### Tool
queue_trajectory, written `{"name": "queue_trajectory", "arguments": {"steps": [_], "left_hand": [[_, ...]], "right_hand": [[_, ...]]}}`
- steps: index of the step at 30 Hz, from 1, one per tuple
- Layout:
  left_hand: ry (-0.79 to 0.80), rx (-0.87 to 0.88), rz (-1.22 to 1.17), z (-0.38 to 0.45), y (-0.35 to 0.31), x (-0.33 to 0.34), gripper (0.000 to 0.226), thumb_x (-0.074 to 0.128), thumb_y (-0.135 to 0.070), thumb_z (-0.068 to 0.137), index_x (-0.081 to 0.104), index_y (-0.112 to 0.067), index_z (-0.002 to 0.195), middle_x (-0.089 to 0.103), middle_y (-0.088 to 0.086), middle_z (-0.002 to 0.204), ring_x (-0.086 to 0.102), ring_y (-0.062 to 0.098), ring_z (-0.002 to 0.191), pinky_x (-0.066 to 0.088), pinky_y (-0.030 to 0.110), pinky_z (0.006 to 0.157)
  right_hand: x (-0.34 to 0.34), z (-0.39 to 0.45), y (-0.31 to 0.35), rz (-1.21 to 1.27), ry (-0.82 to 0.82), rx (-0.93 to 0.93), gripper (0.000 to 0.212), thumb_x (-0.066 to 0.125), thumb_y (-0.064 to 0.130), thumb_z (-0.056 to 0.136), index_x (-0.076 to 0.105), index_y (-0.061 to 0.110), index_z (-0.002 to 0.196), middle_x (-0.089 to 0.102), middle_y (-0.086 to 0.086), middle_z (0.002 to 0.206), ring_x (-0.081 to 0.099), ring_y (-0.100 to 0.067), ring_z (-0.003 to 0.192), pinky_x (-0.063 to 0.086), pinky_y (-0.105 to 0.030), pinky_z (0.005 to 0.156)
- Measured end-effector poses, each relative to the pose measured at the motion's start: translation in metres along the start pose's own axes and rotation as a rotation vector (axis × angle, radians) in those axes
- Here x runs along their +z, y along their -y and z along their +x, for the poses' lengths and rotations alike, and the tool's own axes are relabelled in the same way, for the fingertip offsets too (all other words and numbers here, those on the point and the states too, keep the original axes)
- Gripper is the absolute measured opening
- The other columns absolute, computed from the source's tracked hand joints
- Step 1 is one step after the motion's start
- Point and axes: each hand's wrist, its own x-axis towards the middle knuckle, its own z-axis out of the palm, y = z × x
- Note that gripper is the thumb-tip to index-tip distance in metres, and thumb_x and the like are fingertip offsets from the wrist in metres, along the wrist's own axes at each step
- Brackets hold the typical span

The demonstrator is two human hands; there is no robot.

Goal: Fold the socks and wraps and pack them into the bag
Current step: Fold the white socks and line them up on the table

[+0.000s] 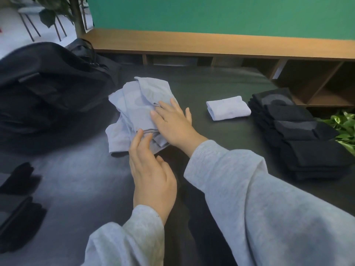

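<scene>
Across the dark desk (221,89) in front of you, the biggest thing is the black bag (48,93), slumped at the far left with its handles up near the back edge. Along the right side lies a row of folded black socks (299,135), overlapping one another from the far end toward you, with green leaves (345,127) showing just past them at the desk's edge. Near the middle, just right of the bag, sits the loose pile of pale lilac socks and wraps (134,110), crumpled and not yet folded. At the near left edge you have more black pieces (17,198), blurred, so their fold cannot be told. Between the lilac pile and the black row, apart from both, rests one small folded lilac piece (228,107). Your right hand (172,125) lies flat on the pile's right side, fingers straight and spread, pressing the cloth down. Your left hand (151,175) hovers at the pile's near edge, fingers relaxed and nearly straight, the tips just touching the cloth and gripping nothing.
</scene>
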Motion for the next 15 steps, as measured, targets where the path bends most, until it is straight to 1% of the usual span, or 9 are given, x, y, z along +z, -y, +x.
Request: {"name": "queue_trajectory", "arguments": {"steps": [4,7,10,12,15], "left_hand": [[0.012,0.023,0.005,0.002,0.002,0.001,0.052,0.038,0.006,0.087,0.029,-0.014,0.135,0.016,-0.010,0.147,0.013,0.002,0.137,0.015,0.022,0.109],[0.029,0.017,0.010,0.002,0.001,-0.001,0.051,0.038,0.004,0.088,0.029,-0.014,0.135,0.015,-0.009,0.148,0.013,0.007,0.138,0.016,0.023,0.110],[0.036,0.005,0.010,0.002,-0.001,-0.003,0.051,0.041,0.000,0.089,0.028,-0.014,0.137,0.014,-0.009,0.149,0.014,0.010,0.139,0.020,0.030,0.113],[0.036,0.031,0.007,0.002,-0.001,-0.004,0.055,0.047,-0.004,0.089,0.025,-0.015,0.138,0.014,-0.005,0.150,0.014,0.012,0.139,0.022,0.036,0.113],[0.035,0.090,-0.013,0.003,-0.002,-0.007,0.067,0.057,-0.009,0.087,0.019,-0.033,0.136,0.010,-0.006,0.150,0.016,0.016,0.139,0.025,0.045,0.112]], "right_hand": [[-0.002,-0.007,0.000,0.043,-0.095,-0.027,0.047,0.024,0.039,0.101,0.032,0.022,0.145,0.018,0.012,0.155,0.000,-0.008,0.144,-0.008,-0.048,0.114],[-0.006,-0.021,-0.005,0.071,-0.180,-0.070,0.046,0.027,0.033,0.102,0.031,0.020,0.145,0.019,0.012,0.154,0.003,-0.007,0.143,-0.005,-0.045,0.115],[-0.012,-0.044,-0.012,0.095,-0.208,-0.113,0.045,0.030,0.028,0.102,0.031,0.020,0.146,0.020,0.012,0.154,0.005,-0.005,0.142,-0.004,-0.041,0.115],[-0.016,-0.063,-0.018,0.081,-0.218,-0.146,0.044,0.032,0.025,0.101,0.031,0.020,0.146,0.020,0.012,0.154,0.007,-0.003,0.142,-0.003,-0.038,0.115],[-0.020,-0.093,-0.024,0.039,-0.226,-0.182,0.045,0.030,0.027,0.101,0.031,0.021,0.146,0.021,0.014,0.153,0.008,-0.002,0.142,-0.001,-0.032,0.115]]}}
